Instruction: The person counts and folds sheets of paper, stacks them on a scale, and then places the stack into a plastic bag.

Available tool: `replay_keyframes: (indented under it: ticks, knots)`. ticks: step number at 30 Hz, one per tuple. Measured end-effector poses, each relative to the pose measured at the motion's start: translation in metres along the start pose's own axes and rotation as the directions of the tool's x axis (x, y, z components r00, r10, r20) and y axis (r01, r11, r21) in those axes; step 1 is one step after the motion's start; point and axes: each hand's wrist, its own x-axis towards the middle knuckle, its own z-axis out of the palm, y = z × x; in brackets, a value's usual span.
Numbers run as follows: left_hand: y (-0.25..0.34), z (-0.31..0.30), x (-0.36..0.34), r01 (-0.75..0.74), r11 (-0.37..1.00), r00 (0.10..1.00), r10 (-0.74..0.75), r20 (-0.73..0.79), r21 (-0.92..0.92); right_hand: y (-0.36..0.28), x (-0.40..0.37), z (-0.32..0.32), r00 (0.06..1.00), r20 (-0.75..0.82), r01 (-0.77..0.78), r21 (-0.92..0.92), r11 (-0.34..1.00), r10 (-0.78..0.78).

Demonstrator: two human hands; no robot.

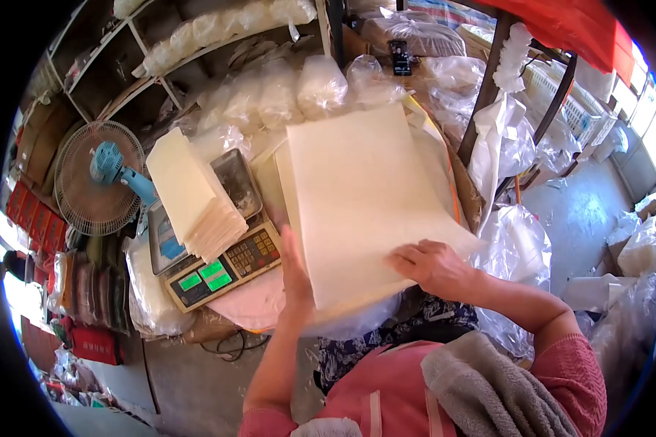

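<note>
Cream, rectangular, papery sheets [364, 197] lie under my loosely bent, ungripping right hand [436, 269]. My left hand [296, 280], straight-fingered, flanks them.

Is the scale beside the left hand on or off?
On: the scale has display windows glowing green. Any digits on them are too small to read.

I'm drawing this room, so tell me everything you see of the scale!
The scale has a cream front panel with a dark button pad and glowing green displays. Its shiny, metal-looking tray carries a thick stack of pale sheets. It sits, slanted in the view, left of a big sheet. The left hand is beside its button end; contact is unclear.
</note>
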Motion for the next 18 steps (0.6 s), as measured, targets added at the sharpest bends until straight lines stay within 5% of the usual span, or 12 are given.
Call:
replay_keyframes:
  ticks: [2, 5, 7, 9, 12, 17, 18]
  knots:
    - [-0.008, -0.013, 0.004, -0.211, 0.972, 0.971, 0.196, 0.136, 0.103, 0.005, -0.010, -0.002, 0.993, 0.119, -0.017, 0.223, 0.975, -0.010]
    - [-0.044, -0.014, -0.014, -0.029, 0.978, 0.898, 0.115, 0.425, -0.205, 0.028, -0.014, -0.050, 0.914, 0.396, -0.338, 0.626, 0.703, 0.087]
    - [-0.039, -0.011, -0.018, 0.158, 0.955, 0.943, -0.072, 0.324, -0.249, 0.067, -0.031, -0.049, 0.920, 0.282, -0.372, 0.844, 0.386, 0.270]
    - [-0.024, -0.023, -0.015, 0.426, 0.890, 0.869, -0.352, 0.347, -0.165, 0.100, -0.050, -0.050, 0.918, 0.255, -0.376, 0.802, 0.464, 0.304]
    - [-0.030, -0.018, -0.005, 0.531, 0.785, 0.844, -0.460, 0.276, -0.318, 0.139, -0.072, -0.011, 0.909, 0.228, -0.356, 0.861, 0.363, 0.350]
    - [-0.028, -0.004, 0.028, 0.601, 0.769, 0.798, -0.591, 0.118, -0.218, 0.148, -0.008, 0.049, 0.665, 0.119, -0.503, 0.801, 0.325, 0.737]
    - [-0.011, -0.006, 0.039, 0.674, 0.734, 0.738, -0.667, 0.097, -0.085, 0.157, -0.001, 0.064, 0.637, 0.097, -0.546, 0.757, 0.359, 0.764]
